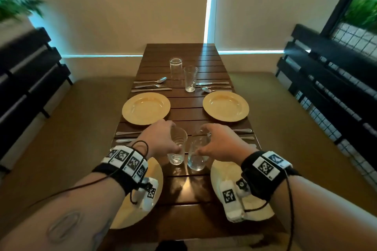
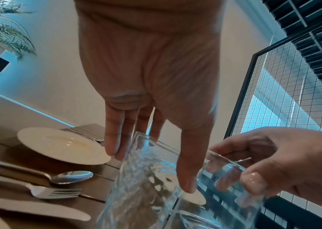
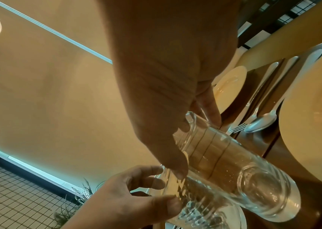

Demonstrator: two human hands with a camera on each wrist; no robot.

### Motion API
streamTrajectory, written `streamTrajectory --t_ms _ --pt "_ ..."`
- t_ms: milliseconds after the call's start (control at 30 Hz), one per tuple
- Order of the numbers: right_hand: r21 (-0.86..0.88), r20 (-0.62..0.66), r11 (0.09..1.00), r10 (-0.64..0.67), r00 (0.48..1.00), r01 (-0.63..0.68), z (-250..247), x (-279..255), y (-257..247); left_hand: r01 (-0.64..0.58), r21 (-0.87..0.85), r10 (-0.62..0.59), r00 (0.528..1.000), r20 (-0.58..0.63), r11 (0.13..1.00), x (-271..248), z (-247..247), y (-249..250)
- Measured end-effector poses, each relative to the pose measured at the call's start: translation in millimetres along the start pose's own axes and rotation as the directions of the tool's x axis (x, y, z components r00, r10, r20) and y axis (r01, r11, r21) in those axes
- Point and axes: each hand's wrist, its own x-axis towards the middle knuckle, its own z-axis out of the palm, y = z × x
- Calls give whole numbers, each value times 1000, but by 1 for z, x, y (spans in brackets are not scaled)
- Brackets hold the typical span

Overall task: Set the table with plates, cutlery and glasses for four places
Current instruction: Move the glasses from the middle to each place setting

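A long dark slatted wooden table (image 1: 183, 187) runs away from the viewer. Nearest, two yellow plates sit at the left (image 1: 157, 171) and right (image 1: 222, 171) edges, each partly hidden under a forearm. Just beyond them, at the table's middle, the left hand (image 1: 161, 138) wraps fingers and thumb around a patterned glass (image 1: 177, 149), and the right hand (image 1: 220, 144) grips a ribbed glass (image 1: 199, 154) the same way. The two glasses stand side by side, nearly touching; whether their bases rest on the wood cannot be told. Cutlery lies to either side of the hands: near left cutlery (image 1: 127, 133) and near right cutlery (image 1: 242, 130).

Farther on, two more yellow plates sit left (image 1: 146, 108) and right (image 1: 225, 106), each with a far cutlery set beyond it, left (image 1: 151, 85) and right (image 1: 214, 85). Two glasses stand near the centre there, a tall flared glass (image 1: 190, 78) and a straight glass (image 1: 175, 68).

The step in hand appears to be placing the last two glasses for the near settings. The next move likely calls for parting them, one toward each near plate, then letting go gently.
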Motion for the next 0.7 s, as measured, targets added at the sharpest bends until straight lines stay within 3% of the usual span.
streamTrajectory --t_ms 200,367,533,700 --pt "-46 4 999 -12 1000 12 17 -1 3 19 -7 -19 1000 23 1000 -6 19 -6" --pt "16 22 1000 13 1000 -13 23 2 10 20 -76 -16 998 60 997 -10 26 -15" --pt "164 -87 981 117 989 -102 41 -7 24 39 -215 -54 996 -64 976 -23 35 -24" --pt "229 -105 963 171 980 -144 53 -7 31 40 -241 -66 993 -101 970 -25 43 -24"
